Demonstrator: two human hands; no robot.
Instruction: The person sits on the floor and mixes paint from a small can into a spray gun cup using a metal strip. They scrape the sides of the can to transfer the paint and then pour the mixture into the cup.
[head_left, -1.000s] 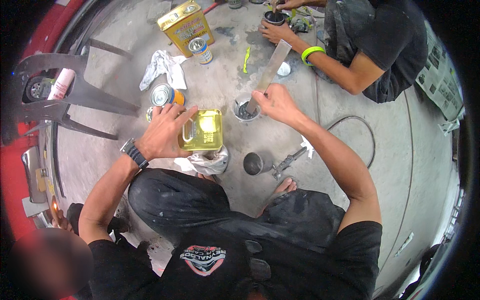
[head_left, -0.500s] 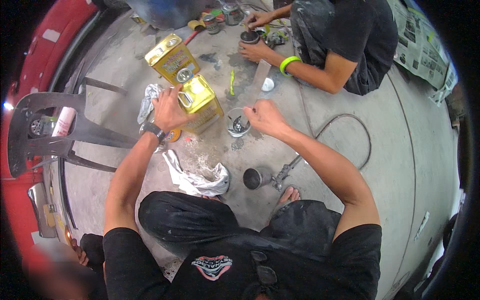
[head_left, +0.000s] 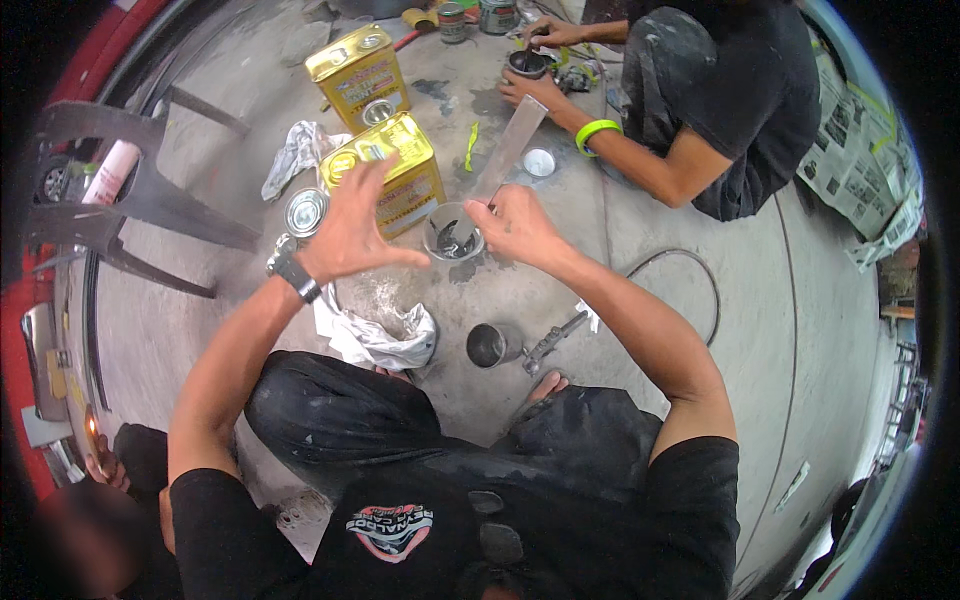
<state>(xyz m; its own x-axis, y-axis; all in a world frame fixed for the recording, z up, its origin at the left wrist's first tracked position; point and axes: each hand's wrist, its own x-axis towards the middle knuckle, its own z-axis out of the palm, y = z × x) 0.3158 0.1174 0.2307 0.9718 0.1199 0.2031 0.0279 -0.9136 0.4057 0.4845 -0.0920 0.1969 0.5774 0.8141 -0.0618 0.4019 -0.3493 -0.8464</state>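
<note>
Liquid (head_left: 454,245), dark, seemingly unblended, already lies in a clear plastic cup (head_left: 431,228) mid-frame; right hand (head_left: 522,226) grips flat grey strip (head_left: 516,145); left hand (head_left: 350,228) spreads empty.

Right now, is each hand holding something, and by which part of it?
The right hand holds the flat strip by its lower part, near the cup; the open left hand holds nothing.

The left hand (head_left: 350,228) spreads wide, thumb and fingers apart, in front of the near gold can (head_left: 414,182); contact is unclear. The right hand (head_left: 518,226) grips a flat strip (head_left: 521,134) at the right rim of a clear cup (head_left: 452,238) holding dark material. Nearer, a white cloth (head_left: 392,345) lies left of a spray gun (head_left: 494,346). Far right, a co-worker (head_left: 735,115) holds a dark cup (head_left: 527,66).
</note>
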